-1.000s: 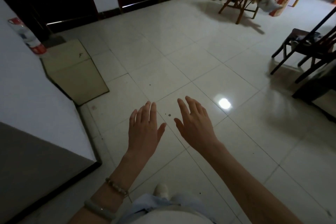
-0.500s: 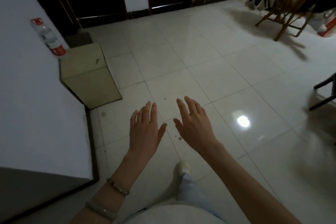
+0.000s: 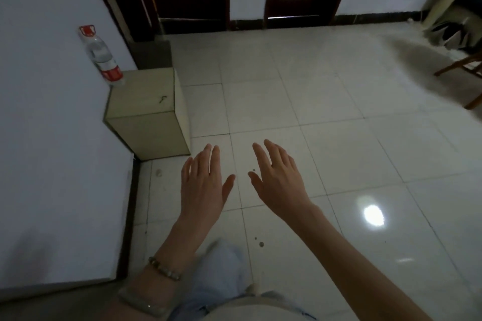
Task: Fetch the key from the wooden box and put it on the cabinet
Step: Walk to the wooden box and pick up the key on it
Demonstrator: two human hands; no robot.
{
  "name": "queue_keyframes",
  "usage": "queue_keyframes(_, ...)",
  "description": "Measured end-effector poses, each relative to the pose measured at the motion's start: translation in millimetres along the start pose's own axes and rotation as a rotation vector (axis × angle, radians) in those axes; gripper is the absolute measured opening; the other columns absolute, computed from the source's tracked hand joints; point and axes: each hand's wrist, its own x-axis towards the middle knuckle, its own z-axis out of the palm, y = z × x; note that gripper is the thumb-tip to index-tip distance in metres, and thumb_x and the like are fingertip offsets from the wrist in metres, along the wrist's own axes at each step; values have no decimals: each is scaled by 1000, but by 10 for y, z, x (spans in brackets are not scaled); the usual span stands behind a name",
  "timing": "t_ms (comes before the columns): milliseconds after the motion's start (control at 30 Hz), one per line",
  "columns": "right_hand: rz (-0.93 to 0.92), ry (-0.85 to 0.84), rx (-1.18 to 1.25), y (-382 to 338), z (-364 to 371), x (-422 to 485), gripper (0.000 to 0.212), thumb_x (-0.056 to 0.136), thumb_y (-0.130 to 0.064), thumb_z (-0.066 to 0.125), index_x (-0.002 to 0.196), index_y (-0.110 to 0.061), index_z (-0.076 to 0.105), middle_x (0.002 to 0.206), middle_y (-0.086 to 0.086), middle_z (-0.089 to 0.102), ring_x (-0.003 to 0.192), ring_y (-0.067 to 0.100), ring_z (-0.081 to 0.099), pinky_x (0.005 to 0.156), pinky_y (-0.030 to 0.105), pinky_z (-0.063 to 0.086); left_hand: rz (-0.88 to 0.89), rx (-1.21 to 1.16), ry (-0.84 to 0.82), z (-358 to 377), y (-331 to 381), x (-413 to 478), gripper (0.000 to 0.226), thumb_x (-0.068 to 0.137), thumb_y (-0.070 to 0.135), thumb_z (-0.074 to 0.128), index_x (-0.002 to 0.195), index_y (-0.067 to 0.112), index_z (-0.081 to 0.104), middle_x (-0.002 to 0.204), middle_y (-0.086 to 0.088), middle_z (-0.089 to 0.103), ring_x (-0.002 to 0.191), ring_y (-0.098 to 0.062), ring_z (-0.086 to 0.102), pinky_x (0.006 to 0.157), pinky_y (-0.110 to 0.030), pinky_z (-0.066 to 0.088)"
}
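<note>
In the head view, the left hand (image 3: 202, 185) and the right hand (image 3: 277, 182) are both held out in front, over the white tile floor (image 3: 326, 112). Both hands are open, with fingers spread, and they hold nothing. They are side by side, near each other but not touching.

To the left and a bit farther away stands a pale wooden box (image 3: 148, 109), like a small cube, next to the white wall. On its top lies a small dark thing (image 3: 163, 98). I think this is the key, but it is too small to be sure. It sits toward the right side of the top, and the top is not covered.

A water bottle (image 3: 100, 56) with a red label stands at the far left corner of the box.

The step now looks like walking to the box. To do it well, I would step closer and turn left, so the box is right under the hands, then reach down with the left hand and pinch the dark thing from above.

Its long side seems to run from near left to far right, with a tiny hook at the far end. Which end is the head I cannot tell
</note>
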Motion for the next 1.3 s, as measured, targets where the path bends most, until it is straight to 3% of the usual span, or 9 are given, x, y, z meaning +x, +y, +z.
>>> queue_keyframes(200,-47,-7,-2,185,236,1203,60,88,-27,60,135,-4,32,140,26,39,128,39,37,104,47,35,-62,12,-16,187,-350,1088,69,91,49,34,141,2,29,144,-18,39,126,-33,41,104,-48,36)
queue_keyframes(467,-92,5,39,168,343,2882,58,86,-25,61,133,-3,34,137,26,43,125,39,42,101,47,39,-69,27,26,173,-944,2565,64,89,43,47,134,-2,41,135,-22,49,114,-37,52,98,-51,42)
queue_keyframes(633,-117,0,50,240,423,3622,57,88,-26,59,134,-3,34,138,25,42,126,39,41,101,48,38,-88,43,-1,215,-1100,3250,67,91,48,40,140,2,32,143,-19,40,128,-34,41,107,-49,32)
queue_keyframes(767,-157,-12,54,350,536,4135,56,89,-28,58,134,-5,33,139,24,41,127,39,40,102,48,37,-130,55,12,275,-1173,3700,66,92,46,42,140,2,32,144,-18,40,128,-34,41,107,-48,31)
queue_keyframes(1300,-565,-127,47,1222,711,6628,58,84,-25,64,131,-3,38,135,25,46,122,39,45,98,47,41,-599,67,102,676,-1075,5730,64,85,38,61,133,-1,41,136,-21,48,117,-36,50,101,-50,36)
